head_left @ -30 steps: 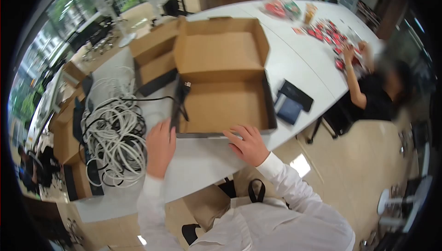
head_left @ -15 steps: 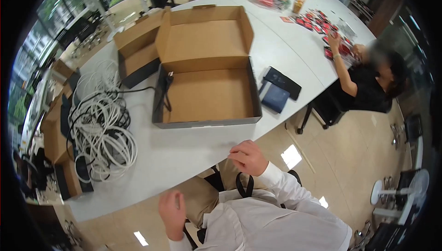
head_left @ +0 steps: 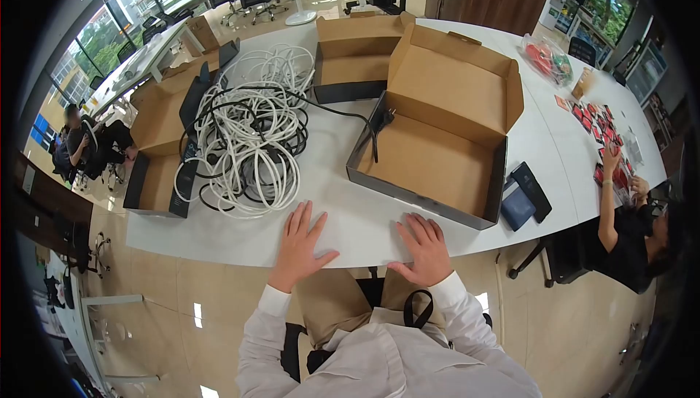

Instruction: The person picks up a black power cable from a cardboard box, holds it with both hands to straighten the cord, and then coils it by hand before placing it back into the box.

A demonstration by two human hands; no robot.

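Note:
My left hand (head_left: pixel 297 246) lies palm down at the table's front edge, fingers spread and holding nothing. Just beyond it is a tangled heap of white and black cables (head_left: pixel 251 132). My right hand (head_left: pixel 423 248) rests on the same edge, also open, its fingers pointing away from me. An open cardboard box (head_left: pixel 437 157) with dark outer sides sits past my right hand, lid tipped back. A black cable with a plug (head_left: pixel 380 124) runs from the heap over the box's left wall, its end inside.
Two more open boxes stand behind (head_left: pixel 354 62) and left (head_left: pixel 157 175) of the cables. A blue wallet-like item (head_left: pixel 518 208) and a dark phone-like slab (head_left: pixel 534 188) lie right. A co-worker (head_left: pixel 620 230) handles small red items (head_left: pixel 598 124). Another person (head_left: pixel 91 139) sits far left.
Both hands have moved onto the table edge, and the left fingers have spread. The view has turned left, so the boxes and cables appear further right. The boxes look unmoved on the table.

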